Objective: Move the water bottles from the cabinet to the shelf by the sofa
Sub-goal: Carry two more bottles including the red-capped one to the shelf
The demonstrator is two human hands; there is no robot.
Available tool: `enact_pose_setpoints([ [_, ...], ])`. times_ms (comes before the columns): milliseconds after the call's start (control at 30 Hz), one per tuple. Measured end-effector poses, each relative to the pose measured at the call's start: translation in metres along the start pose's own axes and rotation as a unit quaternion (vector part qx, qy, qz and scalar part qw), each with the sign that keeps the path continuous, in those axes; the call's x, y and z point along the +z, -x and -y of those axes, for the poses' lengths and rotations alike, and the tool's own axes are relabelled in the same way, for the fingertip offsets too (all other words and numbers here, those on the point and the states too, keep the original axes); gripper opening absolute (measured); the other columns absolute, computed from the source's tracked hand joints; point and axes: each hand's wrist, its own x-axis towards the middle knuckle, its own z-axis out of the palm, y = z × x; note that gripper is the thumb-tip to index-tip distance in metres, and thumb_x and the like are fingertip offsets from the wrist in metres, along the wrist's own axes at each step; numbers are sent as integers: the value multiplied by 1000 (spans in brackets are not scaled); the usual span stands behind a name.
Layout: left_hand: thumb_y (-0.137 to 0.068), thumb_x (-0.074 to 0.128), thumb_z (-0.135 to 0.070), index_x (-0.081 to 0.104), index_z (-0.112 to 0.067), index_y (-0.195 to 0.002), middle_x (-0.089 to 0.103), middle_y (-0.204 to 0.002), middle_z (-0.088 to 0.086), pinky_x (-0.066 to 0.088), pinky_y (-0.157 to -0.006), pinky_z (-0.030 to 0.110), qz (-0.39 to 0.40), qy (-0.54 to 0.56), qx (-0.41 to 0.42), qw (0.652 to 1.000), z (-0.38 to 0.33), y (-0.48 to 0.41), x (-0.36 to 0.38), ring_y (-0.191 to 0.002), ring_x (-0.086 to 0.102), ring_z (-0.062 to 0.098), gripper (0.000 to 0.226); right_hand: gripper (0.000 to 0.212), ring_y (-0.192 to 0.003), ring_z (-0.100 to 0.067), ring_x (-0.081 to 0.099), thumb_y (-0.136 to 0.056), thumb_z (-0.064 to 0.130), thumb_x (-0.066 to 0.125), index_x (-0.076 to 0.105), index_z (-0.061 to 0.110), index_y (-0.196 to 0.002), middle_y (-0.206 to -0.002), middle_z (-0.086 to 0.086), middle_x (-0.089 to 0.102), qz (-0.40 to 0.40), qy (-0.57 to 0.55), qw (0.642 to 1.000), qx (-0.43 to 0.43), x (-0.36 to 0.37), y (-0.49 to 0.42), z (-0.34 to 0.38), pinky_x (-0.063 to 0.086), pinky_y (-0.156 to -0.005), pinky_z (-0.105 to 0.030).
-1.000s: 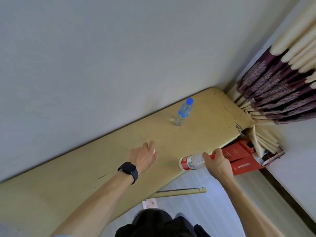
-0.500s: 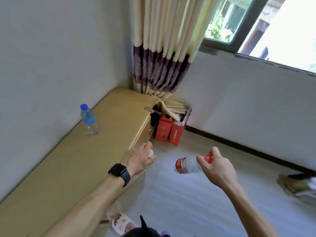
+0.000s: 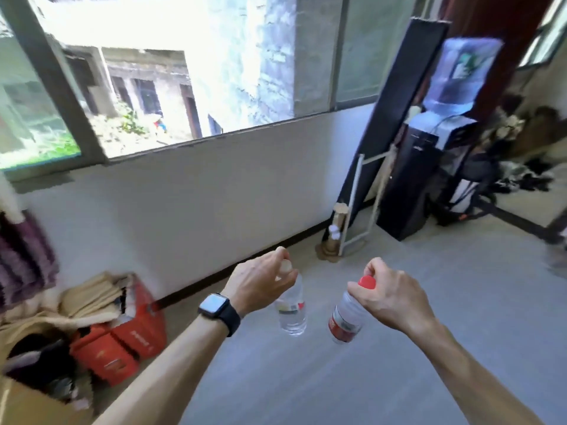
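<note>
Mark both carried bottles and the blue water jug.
red-capped bottle (image 3: 345, 325), head view, on its red label.
white-capped bottle (image 3: 293, 320), head view, on its clear lower body.
blue water jug (image 3: 460, 72), head view, on its side wall.

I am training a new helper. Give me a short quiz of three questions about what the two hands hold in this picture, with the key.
1. True or false: the left hand grips a water bottle near its top.
2. The right hand holds a second bottle. Its cap is: A) blue B) red C) green.
3. Fill in: the watch sits on the ___ wrist.
Key: 1 true; 2 B; 3 left.
</note>
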Motion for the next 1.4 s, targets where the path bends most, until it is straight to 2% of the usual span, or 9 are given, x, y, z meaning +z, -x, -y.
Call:
enact_pose_setpoints([
  [133,-96,46,-50,46,-26,-108,65,-103,-5,42,-68,32,31,-7,126,991,-86,-85,18,-85,59,25,27,34,-73,-20,55,-78,56,57,41,26,-80,-73,6,59,-64,-13,994,88,-50,-15,-74,38,-61,-34],
  [300,-97,43,-52,41,-27,-107,65,-104,-3,45,-66,35,65,-22,237,969,-182,-181,47,-75,51,24,27,33,-73,-24,55,-78,54,56,41,25,-80,-72,5,58,-127,19,978,163,-108,-42,-159,37,-60,-34],
  [400,-97,40,-55,37,-31,-103,65,-101,-5,44,-61,34,76,-31,288,954,-237,-235,66,-70,52,22,25,35,-73,-26,53,-77,56,56,41,25,-80,-73,5,58,-158,44,966,202,-141,-64,-209,37,-61,-34],
  [533,-95,40,-59,42,-29,-106,67,-100,-5,53,-68,38,79,-38,350,933,-304,-311,98,-81,62,24,32,35,-74,-27,53,-76,57,56,42,25,-79,-75,3,59,-190,56,947,253,-182,-98,-275,38,-61,-34],
  [733,-95,39,-60,43,-31,-106,66,-101,-6,46,-62,32,110,-39,421,900,-405,-423,144,-77,57,19,31,38,-75,-30,49,-78,56,59,44,22,-82,-76,2,59,-245,59,906,339,-234,-153,-369,38,-63,-33],
  [900,-95,40,-58,44,-31,-108,66,-104,-6,50,-67,34,130,-52,457,878,-489,-500,185,-84,62,20,30,35,-77,-30,50,-79,53,59,44,22,-83,-72,3,57,-270,60,881,384,-274,-186,-440,40,-63,-34],
  [1033,-93,40,-59,41,-31,-103,66,-100,-6,50,-68,36,132,-63,470,870,-551,-555,228,-84,62,24,30,34,-79,-32,53,-76,54,59,45,23,-83,-77,1,61,-268,55,866,419,-299,-212,-514,42,-66,-35],
  [1233,-92,39,-62,41,-34,-102,68,-96,-5,51,-68,36,150,-89,446,878,-645,-637,293,-80,62,21,30,35,-78,-25,58,-74,58,57,44,26,-79,-72,8,60,-239,26,870,430,-337,-264,-637,48,-66,-33],
  [1400,-92,37,-62,43,-35,-106,67,-97,-6,52,-70,37,153,-97,431,884,-728,-705,331,-82,63,20,31,37,-79,-26,58,-74,60,58,43,26,-78,-71,8,61,-249,8,873,420,-379,-309,-732,49,-68,-35],
])
